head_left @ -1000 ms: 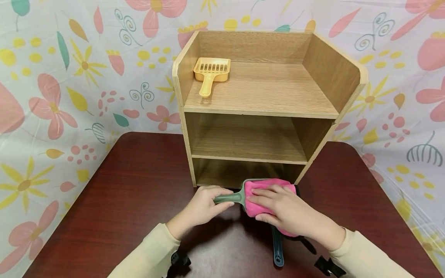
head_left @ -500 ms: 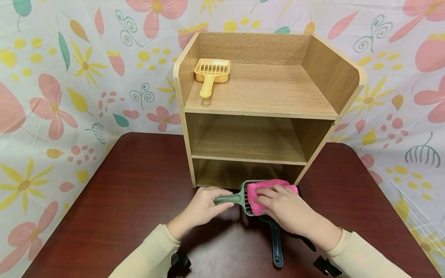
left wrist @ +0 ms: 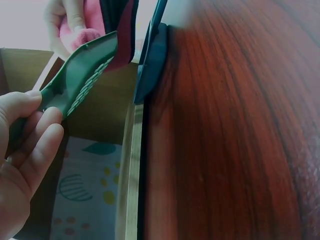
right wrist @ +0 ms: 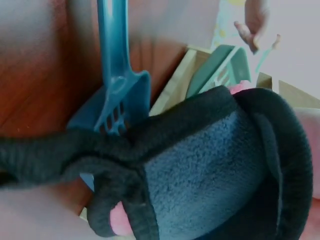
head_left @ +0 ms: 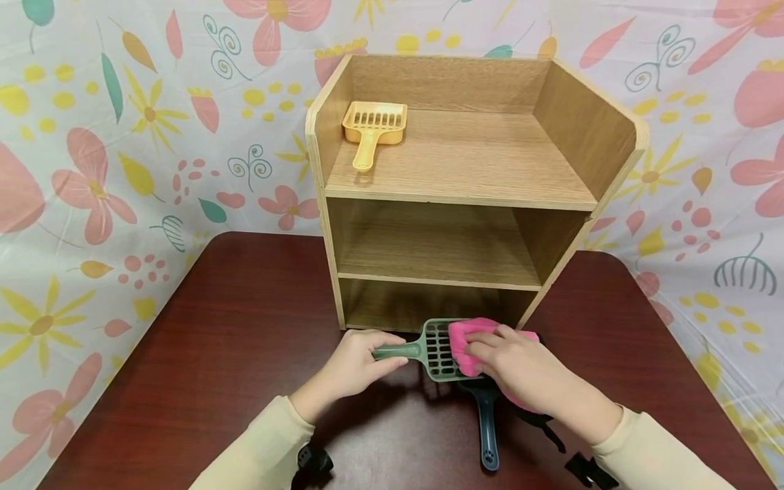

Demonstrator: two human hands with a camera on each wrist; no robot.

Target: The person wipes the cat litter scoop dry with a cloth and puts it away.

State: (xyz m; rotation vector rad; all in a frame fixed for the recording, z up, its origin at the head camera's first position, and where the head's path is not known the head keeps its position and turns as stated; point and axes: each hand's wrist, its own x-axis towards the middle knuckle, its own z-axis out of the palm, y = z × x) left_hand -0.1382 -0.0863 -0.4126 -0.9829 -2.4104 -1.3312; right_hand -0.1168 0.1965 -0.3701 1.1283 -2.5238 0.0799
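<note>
My left hand (head_left: pixel 355 364) pinches the handle of a green slotted litter scoop (head_left: pixel 414 350), holding its head out to the right in front of the shelf. With my right hand (head_left: pixel 520 364) I grip a pink cloth (head_left: pixel 462 340) against the right part of the scoop's slotted head. The cloth has a dark fleece side (right wrist: pixel 210 175) with black edging and a strap, seen in the right wrist view. Below them a dark blue litter scoop (head_left: pixel 488 432) lies on the table, handle towards me, its head partly hidden by the green scoop and cloth.
A wooden shelf unit (head_left: pixel 456 203) stands on the dark red table (head_left: pixel 245 306) just beyond my hands. On its top board, at the left, sits a yellow litter scoop (head_left: pixel 367 146). A flowered curtain (head_left: pixel 153 170) hangs behind.
My right hand has slid the pink cloth rightward across the green scoop, uncovering more of its slots. The left hand keeps its hold almost in place.
</note>
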